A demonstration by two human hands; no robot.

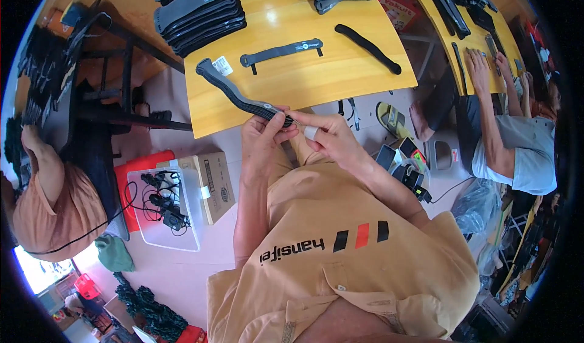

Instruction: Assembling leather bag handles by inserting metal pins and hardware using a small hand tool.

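Observation:
My left hand is closed around the near end of a bundle of grey-and-black fabric straps. The bundle's far part rests on the yellow table, curving away to the left. At the gripped end, my right hand pinches with thumb and forefinger; what lies between those fingertips is too small to make out. A white wrap circles one right finger. Beyond the bundle, a single grey strap with two black tabs lies flat. A narrow black strap lies to its right.
Tall piles of straps stand at the table's far side. A white label lies by the bundle. A clear bin of cables and a carton sit on the floor at left. Co-workers sit on both sides.

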